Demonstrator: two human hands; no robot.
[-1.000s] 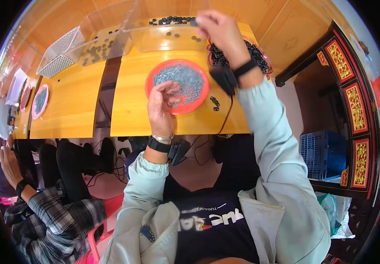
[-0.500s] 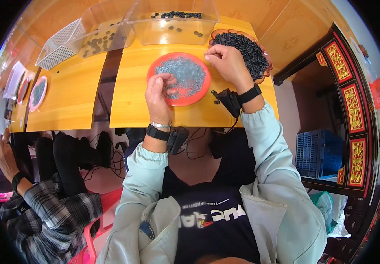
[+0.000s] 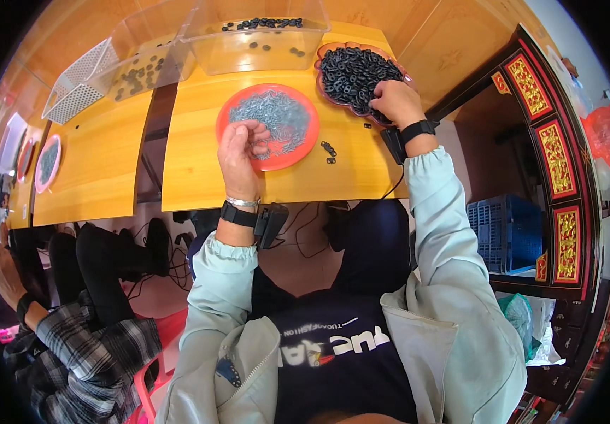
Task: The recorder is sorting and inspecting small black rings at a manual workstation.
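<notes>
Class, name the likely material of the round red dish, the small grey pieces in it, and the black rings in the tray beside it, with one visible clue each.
Red dish: probably plastic, with an even bright colour and a thin rim.
Grey pieces: likely metal, from their dull silvery sheen.
Black rings: perhaps rubber or plastic, matte and dark; too small to be sure.

Left hand (image 3: 243, 145) rests curled at the rim of the red plate (image 3: 231, 113) of small grey metal pieces; right hand (image 3: 395, 100) lies on the black rings (image 3: 351, 71) in a dark tray, on the yellow surface (image 3: 199, 177)
</notes>
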